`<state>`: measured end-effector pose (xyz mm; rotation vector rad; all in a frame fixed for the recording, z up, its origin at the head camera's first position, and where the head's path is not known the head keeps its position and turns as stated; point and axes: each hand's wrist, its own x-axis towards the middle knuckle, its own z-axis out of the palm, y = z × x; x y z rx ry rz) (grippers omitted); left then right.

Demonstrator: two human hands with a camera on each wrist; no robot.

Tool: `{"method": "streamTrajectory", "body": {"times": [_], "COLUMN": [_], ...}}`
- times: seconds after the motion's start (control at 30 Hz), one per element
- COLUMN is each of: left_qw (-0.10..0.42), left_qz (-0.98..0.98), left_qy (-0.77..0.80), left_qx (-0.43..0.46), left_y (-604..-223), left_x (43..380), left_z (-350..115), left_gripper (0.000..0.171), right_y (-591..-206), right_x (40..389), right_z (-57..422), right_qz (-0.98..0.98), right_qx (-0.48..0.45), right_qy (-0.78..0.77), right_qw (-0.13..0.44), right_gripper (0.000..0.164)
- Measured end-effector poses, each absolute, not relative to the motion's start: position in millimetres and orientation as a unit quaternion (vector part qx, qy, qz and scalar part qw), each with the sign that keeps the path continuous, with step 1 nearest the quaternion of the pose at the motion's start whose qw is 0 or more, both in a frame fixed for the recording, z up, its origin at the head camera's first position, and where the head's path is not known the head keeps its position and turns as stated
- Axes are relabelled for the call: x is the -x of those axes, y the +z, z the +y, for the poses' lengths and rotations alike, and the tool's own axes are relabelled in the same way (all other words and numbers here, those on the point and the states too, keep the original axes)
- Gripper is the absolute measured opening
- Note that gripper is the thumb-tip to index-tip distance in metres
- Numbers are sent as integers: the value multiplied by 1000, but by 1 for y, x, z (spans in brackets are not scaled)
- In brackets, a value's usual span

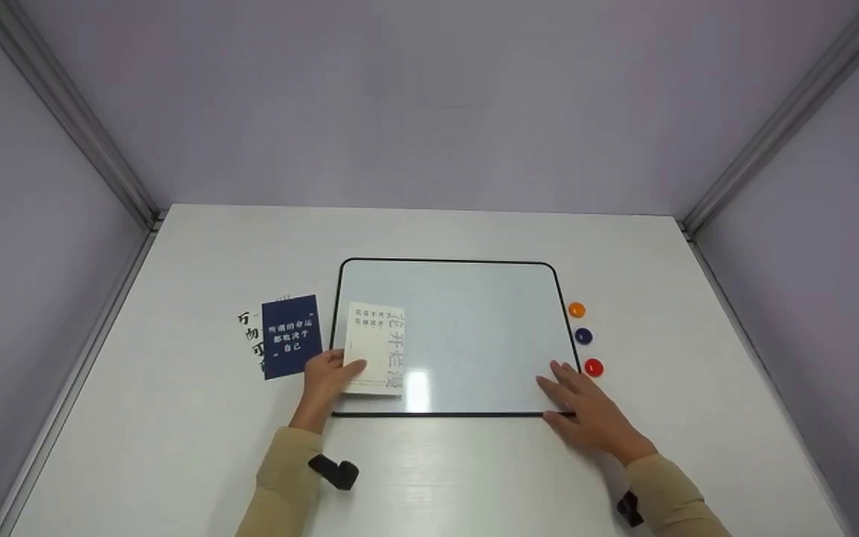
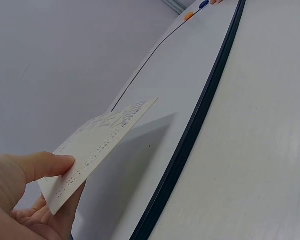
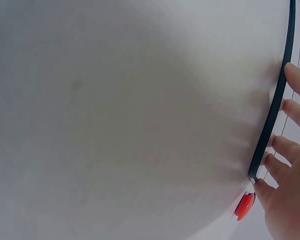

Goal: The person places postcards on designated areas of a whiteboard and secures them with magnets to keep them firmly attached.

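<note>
My left hand [image 1: 325, 377] pinches a cream card [image 1: 374, 350] with grey Chinese lettering, thumb on top and fingers beneath. The card [image 2: 97, 145] is tilted over the left part of a black-framed whiteboard [image 1: 467, 328] and casts a shadow on it in the left wrist view. At the board's lower right corner rests my right hand [image 1: 586, 414], its fingers spread across the black edge. In the right wrist view the thumb and fingers lie along the dark frame [image 3: 272, 115].
A navy card [image 1: 291, 335] with white lettering overlaps a white card [image 1: 252, 335] with black lettering, left of the board. Orange [image 1: 577, 309], dark blue [image 1: 584, 336] and red [image 1: 593, 367] round magnets line its right side. Partition walls enclose the white table [image 1: 139, 395].
</note>
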<state>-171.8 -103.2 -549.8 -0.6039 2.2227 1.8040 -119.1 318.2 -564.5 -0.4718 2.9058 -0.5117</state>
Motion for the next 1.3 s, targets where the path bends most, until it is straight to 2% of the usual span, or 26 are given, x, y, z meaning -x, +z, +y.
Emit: {"method": "streamTrajectory", "body": {"times": [0.23, 0.93, 1.17, 1.3], "left_qw": [98, 109, 80, 81], "left_qz": [753, 759, 773, 781], "left_qy": [620, 611, 601, 590], "left_qx": [198, 198, 186, 187], "left_y": [-552, -562, -564, -564], "left_x": [170, 165, 163, 162], "left_z": [-102, -99, -101, -102], "left_gripper": [42, 44, 38, 39], "right_y": [-564, -564, -563, -563], "right_x": [119, 119, 117, 117], "right_z": [318, 318, 317, 317], "right_qz": [968, 968, 969, 970], "right_qx": [167, 159, 164, 165], "right_qy": [-176, -174, -171, -169], "right_qw": [66, 83, 65, 63], "right_gripper": [58, 59, 58, 58]}}
